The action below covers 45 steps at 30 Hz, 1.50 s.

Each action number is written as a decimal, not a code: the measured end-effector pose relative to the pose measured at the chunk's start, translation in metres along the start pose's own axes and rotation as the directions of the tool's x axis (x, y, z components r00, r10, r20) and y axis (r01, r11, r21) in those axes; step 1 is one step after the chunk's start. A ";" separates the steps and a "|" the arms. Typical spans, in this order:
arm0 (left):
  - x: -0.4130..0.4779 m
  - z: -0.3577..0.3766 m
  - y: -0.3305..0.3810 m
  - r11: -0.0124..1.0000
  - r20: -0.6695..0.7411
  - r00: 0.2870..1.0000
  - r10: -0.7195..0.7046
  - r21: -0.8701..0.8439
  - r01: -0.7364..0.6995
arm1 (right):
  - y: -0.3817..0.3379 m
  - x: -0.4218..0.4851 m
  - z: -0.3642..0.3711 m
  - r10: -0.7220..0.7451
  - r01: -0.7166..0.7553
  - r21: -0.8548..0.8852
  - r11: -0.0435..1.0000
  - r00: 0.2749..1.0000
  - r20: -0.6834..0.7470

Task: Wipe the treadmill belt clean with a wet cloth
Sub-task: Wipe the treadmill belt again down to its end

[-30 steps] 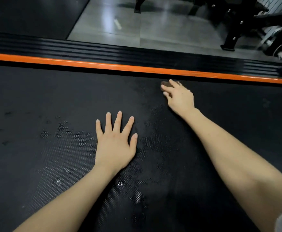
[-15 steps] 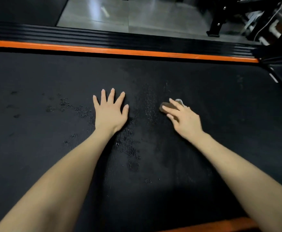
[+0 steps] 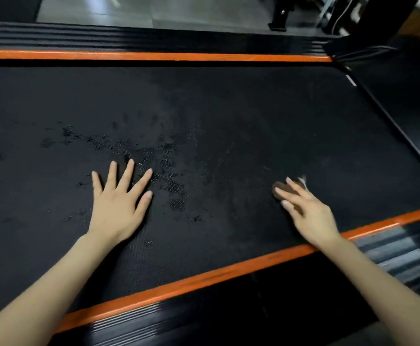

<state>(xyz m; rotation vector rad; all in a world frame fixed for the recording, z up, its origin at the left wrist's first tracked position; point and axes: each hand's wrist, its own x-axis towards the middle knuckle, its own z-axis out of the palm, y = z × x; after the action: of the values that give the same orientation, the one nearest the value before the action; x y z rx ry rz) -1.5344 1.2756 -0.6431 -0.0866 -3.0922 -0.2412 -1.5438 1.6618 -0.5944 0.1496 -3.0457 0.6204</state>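
Wiping under way on a black treadmill belt point(image 3: 229, 103), seen from the person's own head-mounted view. The right grip point(image 3: 308, 212) lies over a small brown cloth point(image 3: 282, 189) at the right of the belt, near the orange strip point(image 3: 204, 273) of the nearer side rail. Its fingers are stretched almost straight across the cloth and press it to the surface rather than wrapping round it, though motion blur leaves the thumb's place hard to read. A pale corner of the cloth pokes out beyond the fingertips. The left grip point(image 3: 119, 206) is spread flat, palm down, on the belt well apart from the cloth, holding nothing and apparently bracing the body. Just beyond and beside its fingers lie dark wet patches point(image 3: 171, 181) and scattered droplets, with a fainter damp sheen running between the two grips.

The step in hand appears to be the wiping stroke itself, with the cloth near the close edge of the belt. The task looks only part done, since the left reach of the belt shows separate dark spots and no even sheen. The next move probably calls for steady downward pressure while the cloth is driven across a fresh strip that overlaps the damp band. The bracing grip would also need to shift clear of that path.
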 end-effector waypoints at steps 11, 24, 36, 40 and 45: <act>-0.006 0.001 -0.001 1.000 -0.004 1.000 0.000 0.015 0.000 | -0.072 -0.053 0.028 -0.246 0.244 0.043 0.969 0.930 0.272; -0.008 -0.005 -0.005 0.996 -0.001 1.000 -0.008 -0.084 0.008 | -0.084 -0.002 0.035 -0.124 0.172 -0.265 0.949 0.975 0.186; 0.029 -0.005 -0.042 0.976 0.025 0.976 -0.218 0.029 0.217 | -0.110 0.107 0.078 -0.082 0.083 -0.177 0.981 0.997 0.018; 0.028 -0.001 -0.041 0.973 0.002 0.974 -0.227 0.029 0.227 | -0.136 0.049 0.085 -0.381 0.386 -0.144 0.911 0.922 0.060; 0.027 0.000 -0.043 0.978 -0.015 0.978 -0.207 0.021 0.207 | -0.127 0.002 0.077 -0.752 0.789 -0.079 0.610 0.607 0.257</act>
<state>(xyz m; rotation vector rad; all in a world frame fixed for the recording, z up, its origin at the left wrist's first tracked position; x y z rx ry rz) -1.5642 1.2345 -0.6488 0.2387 -3.0898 -0.2120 -1.5343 1.5151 -0.6160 1.5146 -2.7270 0.2380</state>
